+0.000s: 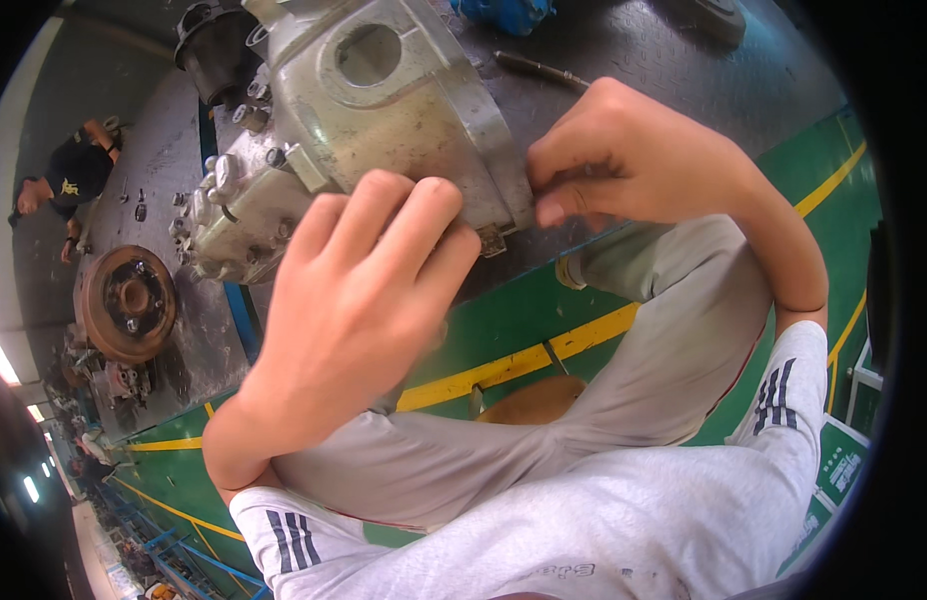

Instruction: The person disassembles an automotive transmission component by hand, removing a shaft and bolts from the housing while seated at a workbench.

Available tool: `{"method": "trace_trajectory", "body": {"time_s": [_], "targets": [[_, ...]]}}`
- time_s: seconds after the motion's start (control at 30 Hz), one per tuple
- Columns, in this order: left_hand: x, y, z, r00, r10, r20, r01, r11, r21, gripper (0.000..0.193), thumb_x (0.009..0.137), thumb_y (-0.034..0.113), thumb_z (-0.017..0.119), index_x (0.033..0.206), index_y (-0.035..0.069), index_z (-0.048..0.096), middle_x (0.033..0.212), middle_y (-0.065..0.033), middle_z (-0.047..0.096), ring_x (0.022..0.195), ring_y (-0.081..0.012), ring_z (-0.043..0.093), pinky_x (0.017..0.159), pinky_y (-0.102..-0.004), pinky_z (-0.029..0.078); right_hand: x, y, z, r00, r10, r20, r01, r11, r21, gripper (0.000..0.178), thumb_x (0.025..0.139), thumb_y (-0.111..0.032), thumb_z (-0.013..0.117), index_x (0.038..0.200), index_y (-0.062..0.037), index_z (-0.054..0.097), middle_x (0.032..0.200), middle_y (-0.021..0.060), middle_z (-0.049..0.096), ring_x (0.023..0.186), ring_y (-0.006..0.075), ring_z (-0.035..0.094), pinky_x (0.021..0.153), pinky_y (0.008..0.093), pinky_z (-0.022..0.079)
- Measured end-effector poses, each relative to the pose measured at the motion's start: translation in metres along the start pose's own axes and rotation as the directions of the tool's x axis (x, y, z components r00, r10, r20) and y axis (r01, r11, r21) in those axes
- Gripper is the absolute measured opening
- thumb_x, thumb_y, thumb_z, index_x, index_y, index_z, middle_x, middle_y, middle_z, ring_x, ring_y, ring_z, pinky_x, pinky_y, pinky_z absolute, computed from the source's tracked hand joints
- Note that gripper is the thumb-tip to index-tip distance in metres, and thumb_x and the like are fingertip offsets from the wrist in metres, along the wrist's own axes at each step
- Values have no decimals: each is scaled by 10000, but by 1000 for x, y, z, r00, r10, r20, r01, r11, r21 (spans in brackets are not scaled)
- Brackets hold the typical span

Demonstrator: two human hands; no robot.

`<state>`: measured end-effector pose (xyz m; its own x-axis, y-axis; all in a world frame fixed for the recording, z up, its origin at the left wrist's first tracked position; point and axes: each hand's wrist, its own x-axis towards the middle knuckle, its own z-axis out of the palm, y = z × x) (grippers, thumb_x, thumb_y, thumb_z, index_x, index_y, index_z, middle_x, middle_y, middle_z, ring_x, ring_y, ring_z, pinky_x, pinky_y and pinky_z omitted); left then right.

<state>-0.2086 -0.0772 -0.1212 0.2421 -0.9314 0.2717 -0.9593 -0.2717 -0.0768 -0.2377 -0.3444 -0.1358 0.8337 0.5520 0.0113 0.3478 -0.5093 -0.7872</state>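
A large grey cast-metal gearbox housing (pixel 404 130) with a round opening lies at the near edge of the workbench. Over its near side, my left hand (pixel 354 280) has its fingers bent inward, with the fingertips and thumb mostly hidden behind the hand. My right hand (pixel 634 155) is at the right flange of the housing, thumb and bent fingers drawn together against the rim. Whatever either hand may hold is too hidden to make out. A small brass-coloured fitting (pixel 494 241) shows at the flange's lower corner, between the hands.
Beyond my right hand, a slim dark metal tool (pixel 540 70) lies on the metal workbench (pixel 644 60). A blue part (pixel 504 14) stands at the back. Leftward are a rusty brake drum (pixel 131 303) and another person (pixel 69 180). Below is a stool (pixel 532 400).
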Motion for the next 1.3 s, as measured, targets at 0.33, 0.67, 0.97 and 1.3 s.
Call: {"method": "trace_trajectory", "body": {"time_s": [0.33, 0.67, 0.97, 1.3], "targets": [[-75, 24, 12, 970, -81, -229, 122, 978, 169, 301, 706, 154, 709, 1000, 93, 729, 1175, -75, 653, 1073, -255, 624, 889, -390, 473, -2, -24, 57, 983, -178, -48, 182, 978, 97, 76, 836, 90, 672, 898, 65, 708, 749, 164, 734, 616, 257, 744, 571, 332, 593], [-128, 75, 25, 699, -607, -377, 457, 785, -418, 784, 784, 329, 861, 1411, -12, 538, 1423, -211, 510, 1304, -386, 515, 1063, -461, 424, 3, -64, -12, 580, -472, -664, 133, 859, -494, 176, 942, -178, 720, 1051, -41, 706, 797, 55, 708, 656, 137, 650, 595, 283, 498], [-64, 93, 66, 532, -647, -547, 755, 654, -39, 961, 899, 506, 633, 1594, -59, 283, 1616, -267, 339, 1429, -441, 333, 1169, -548, 170, 70, 9, -58, 829, -387, -403, 195, 876, -440, 429, 839, 59, 572, 1265, 28, 615, 1161, 296, 687, 1145, 432, 661, 961, 453, 518], [-155, 39, 38, 681, -443, -583, 571, 819, 45, 530, 1127, 334, 392, 1448, -78, 481, 1551, -296, 412, 1422, -454, 376, 1129, -561, 348, 22, -26, -21, 823, -389, -414, 221, 890, -398, 283, 777, -103, 715, 931, 64, 547, 838, 266, 647, 839, 436, 672, 728, 465, 508]]}}
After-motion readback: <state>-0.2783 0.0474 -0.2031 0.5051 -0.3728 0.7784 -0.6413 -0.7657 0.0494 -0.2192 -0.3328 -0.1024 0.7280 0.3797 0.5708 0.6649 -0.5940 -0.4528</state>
